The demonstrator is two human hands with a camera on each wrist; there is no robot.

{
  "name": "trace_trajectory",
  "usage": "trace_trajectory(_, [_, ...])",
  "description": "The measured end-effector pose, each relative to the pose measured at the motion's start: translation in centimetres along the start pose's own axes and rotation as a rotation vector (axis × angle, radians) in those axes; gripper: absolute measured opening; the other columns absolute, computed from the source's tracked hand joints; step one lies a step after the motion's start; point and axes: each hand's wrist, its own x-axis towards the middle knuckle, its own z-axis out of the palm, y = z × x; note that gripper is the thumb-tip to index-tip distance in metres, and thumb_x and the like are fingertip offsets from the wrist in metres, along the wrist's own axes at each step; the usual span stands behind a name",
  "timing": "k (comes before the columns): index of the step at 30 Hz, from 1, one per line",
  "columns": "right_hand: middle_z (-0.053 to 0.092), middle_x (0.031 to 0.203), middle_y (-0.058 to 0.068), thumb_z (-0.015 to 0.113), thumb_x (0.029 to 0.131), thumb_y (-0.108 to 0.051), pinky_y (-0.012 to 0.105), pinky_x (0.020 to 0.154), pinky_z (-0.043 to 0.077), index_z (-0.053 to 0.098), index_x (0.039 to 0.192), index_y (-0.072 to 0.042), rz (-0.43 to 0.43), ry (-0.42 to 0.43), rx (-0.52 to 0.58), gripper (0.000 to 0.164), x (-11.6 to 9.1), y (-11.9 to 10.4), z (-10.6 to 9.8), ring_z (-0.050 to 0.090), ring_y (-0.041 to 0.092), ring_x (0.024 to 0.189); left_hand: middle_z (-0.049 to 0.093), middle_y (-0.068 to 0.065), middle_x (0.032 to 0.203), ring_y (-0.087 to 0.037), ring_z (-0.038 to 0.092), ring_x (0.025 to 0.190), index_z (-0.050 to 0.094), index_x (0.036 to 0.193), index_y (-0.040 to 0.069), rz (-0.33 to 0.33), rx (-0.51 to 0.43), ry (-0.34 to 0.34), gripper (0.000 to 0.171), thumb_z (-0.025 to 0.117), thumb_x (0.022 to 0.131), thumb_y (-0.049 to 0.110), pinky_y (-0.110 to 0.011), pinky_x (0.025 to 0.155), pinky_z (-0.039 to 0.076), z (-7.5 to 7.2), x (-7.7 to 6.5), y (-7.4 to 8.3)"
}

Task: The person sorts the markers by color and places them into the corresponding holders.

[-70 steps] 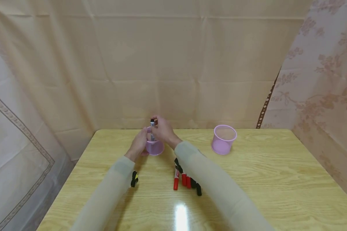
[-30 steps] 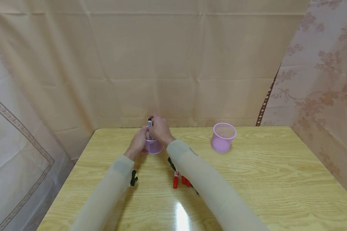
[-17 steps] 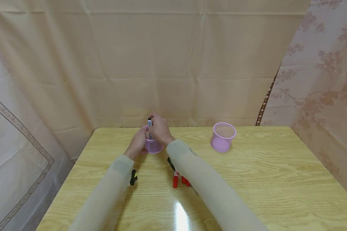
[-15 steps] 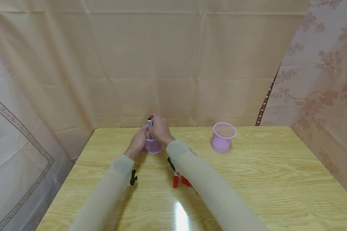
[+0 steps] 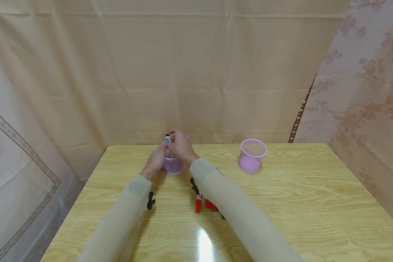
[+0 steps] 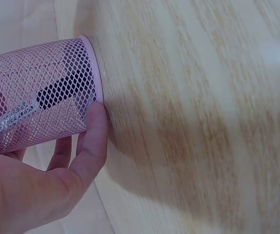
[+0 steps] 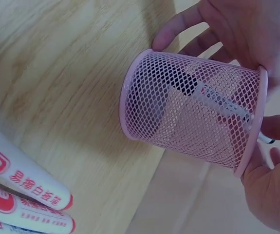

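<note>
A pink mesh pen holder (image 5: pixel 175 166) stands upright near the table's back edge, left of centre. My left hand (image 5: pixel 154 162) grips its left side; one fingertip presses by the base rim in the left wrist view. Inside is a whiteboard marker (image 5: pixel 168 139) with a white body, its black cap end down at the bottom, seen through the mesh (image 7: pixel 198 141) in the right wrist view. The marker's upper end sticks out above the rim and leans left. My right hand (image 5: pixel 182 147) is at the rim, with thumb and fingers pinching that upper end.
A second pink pen holder (image 5: pixel 250 163) stands at the back right. Several loose markers lie mid-table, partly under my right forearm; red-capped ends (image 5: pixel 198 205) show, and white bodies (image 7: pixel 37 187) in the right wrist view. A curtain (image 5: pixel 196 72) hangs behind the table.
The marker has shifted a little left, and its top now leans further left. My right hand moved slightly left with it earlier. The left hand keeps hold of the pen holder.
</note>
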Motion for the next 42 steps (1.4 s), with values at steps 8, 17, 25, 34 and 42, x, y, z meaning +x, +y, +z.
trace_trajectory(8, [0.063, 0.111, 0.009, 0.068, 0.095, -0.005, 0.028, 0.072, 0.058, 0.047, 0.145, -0.008, -0.013, -0.021, 0.119, 0.054, -0.5, 0.2, -1.1, 0.064, 0.021, 0.093, 0.039, -0.021, 0.153, -0.045, 0.045, 0.129, 0.038, 0.155, 0.019, 0.02, -0.011, -0.004, 0.063, 0.021, 0.108, 0.057, -0.061, 0.087, 0.053, -0.2, 0.0, 0.0])
trace_trajectory(17, [0.063, 0.111, 0.011, 0.067, 0.094, -0.005, 0.028, 0.067, 0.057, 0.047, 0.143, -0.007, -0.055, -0.054, 0.216, 0.053, -0.8, 0.7, -3.7, 0.065, 0.022, 0.085, 0.038, -0.02, 0.154, -0.044, 0.043, 0.132, 0.042, 0.153, 0.018, 0.017, 0.017, -0.027, 0.063, 0.018, 0.108, 0.056, -0.061, 0.09, 0.052, -0.4, 0.0, 0.2])
trace_trajectory(25, [0.063, 0.116, 0.014, 0.068, 0.096, -0.007, 0.032, 0.078, 0.057, 0.048, 0.141, -0.006, -0.192, -0.128, 0.133, 0.05, -2.4, 1.1, -6.5, 0.065, 0.027, 0.097, 0.04, -0.019, 0.153, -0.042, 0.045, 0.129, 0.045, 0.151, 0.02, 0.008, 0.022, -0.008, 0.061, 0.019, 0.108, 0.055, -0.058, 0.088, 0.053, -0.2, 0.0, 0.2])
trace_trajectory(34, [0.057, 0.126, 0.019, 0.07, 0.095, -0.007, 0.035, 0.083, 0.057, 0.046, 0.144, -0.004, -0.181, -0.234, 0.045, 0.054, -3.5, 1.9, -9.8, 0.062, 0.031, 0.104, 0.036, -0.018, 0.156, -0.043, 0.044, 0.131, 0.039, 0.155, 0.022, 0.02, 0.014, -0.019, 0.067, 0.018, 0.106, 0.062, -0.057, 0.09, 0.053, -0.1, 0.3, 0.4])
trace_trajectory(42, [0.057, 0.123, 0.021, 0.071, 0.094, -0.006, 0.031, 0.071, 0.059, 0.049, 0.141, -0.001, -0.13, -0.244, 0.02, 0.052, -4.9, 4.7, -11.7, 0.065, 0.032, 0.095, 0.035, -0.018, 0.156, -0.043, 0.043, 0.13, 0.043, 0.152, 0.02, 0.021, 0.033, -0.01, 0.067, 0.018, 0.106, 0.062, -0.053, 0.083, 0.055, -0.2, 0.4, 0.0])
